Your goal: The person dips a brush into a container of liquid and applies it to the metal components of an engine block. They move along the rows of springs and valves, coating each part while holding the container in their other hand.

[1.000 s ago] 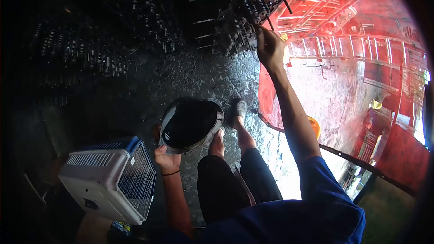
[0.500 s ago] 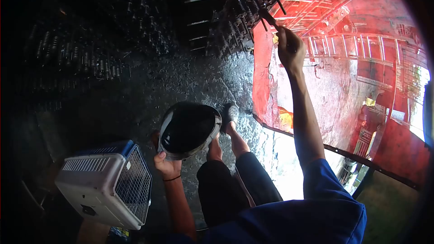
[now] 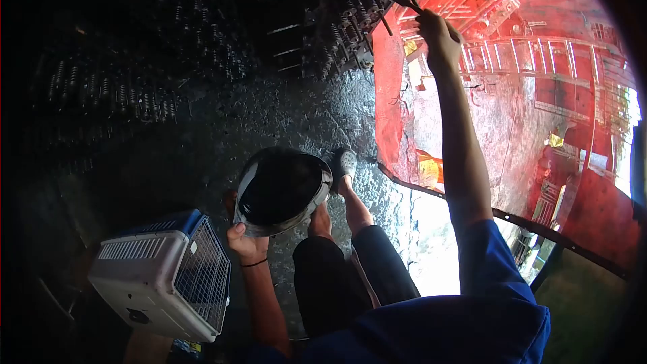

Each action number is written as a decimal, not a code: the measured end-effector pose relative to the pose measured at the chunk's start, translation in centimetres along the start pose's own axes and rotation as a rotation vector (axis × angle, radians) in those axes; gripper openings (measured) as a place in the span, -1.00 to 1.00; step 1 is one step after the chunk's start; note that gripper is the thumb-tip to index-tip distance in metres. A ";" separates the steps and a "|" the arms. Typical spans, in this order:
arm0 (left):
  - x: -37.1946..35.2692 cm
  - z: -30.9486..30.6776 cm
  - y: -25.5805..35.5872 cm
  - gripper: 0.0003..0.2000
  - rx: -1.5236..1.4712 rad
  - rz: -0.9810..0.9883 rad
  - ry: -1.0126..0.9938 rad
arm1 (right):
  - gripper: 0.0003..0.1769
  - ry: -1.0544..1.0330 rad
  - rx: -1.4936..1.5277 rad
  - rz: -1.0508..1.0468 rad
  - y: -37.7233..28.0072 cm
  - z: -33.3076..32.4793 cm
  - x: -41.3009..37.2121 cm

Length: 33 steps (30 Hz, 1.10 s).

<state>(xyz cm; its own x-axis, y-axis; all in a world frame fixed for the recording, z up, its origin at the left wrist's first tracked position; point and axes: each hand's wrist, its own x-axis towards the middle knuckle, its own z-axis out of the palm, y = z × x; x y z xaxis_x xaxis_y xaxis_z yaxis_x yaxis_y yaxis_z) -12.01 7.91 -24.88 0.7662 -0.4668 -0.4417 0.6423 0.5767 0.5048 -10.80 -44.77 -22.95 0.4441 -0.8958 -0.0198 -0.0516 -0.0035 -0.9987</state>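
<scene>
My left hand (image 3: 247, 243) grips the lower left rim of a round basin (image 3: 282, 192) with dark contents, held above my knees. My right arm is stretched out to the upper right, and my right hand (image 3: 441, 39) is closed on the handle of a brush-like tool (image 3: 411, 4). The tool's dark far end lies against the edge of a row of dark metal parts with coil springs (image 3: 350, 21); whether it touches them is hard to tell in the shadow.
A pet carrier (image 3: 162, 273) with a wire door stands at the lower left. More spring parts (image 3: 101, 91) fill the dark upper left. Red sheeting (image 3: 389, 104) and a ladder-like frame (image 3: 526, 64) are at the right, beyond the wet dark floor (image 3: 269, 118).
My right hand has moved slightly up and turned, with the tool tilted further left along the spring parts. My left hand and the basin stay almost in place.
</scene>
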 end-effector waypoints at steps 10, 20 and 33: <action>0.5 1.8 -0.3 -0.33 0.069 -0.040 0.063 | -0.71 -0.247 -0.543 -0.429 4.7 -3.0 2.0; 1.0 3.0 -1.4 -0.34 0.089 -0.079 0.041 | -0.72 -0.154 -0.425 -0.389 5.6 0.8 -4.0; 1.4 2.1 -1.6 -0.24 0.077 -0.071 0.008 | -0.73 -0.208 -0.858 -0.758 6.7 5.8 -4.5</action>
<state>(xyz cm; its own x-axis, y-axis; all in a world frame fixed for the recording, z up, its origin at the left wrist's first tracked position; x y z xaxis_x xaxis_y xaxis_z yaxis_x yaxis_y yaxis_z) -11.86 4.91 -24.71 0.7187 -0.4990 -0.4842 0.6948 0.4887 0.5276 -8.00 -38.17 -29.79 0.7547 -0.4451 0.4819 -0.2631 -0.8783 -0.3992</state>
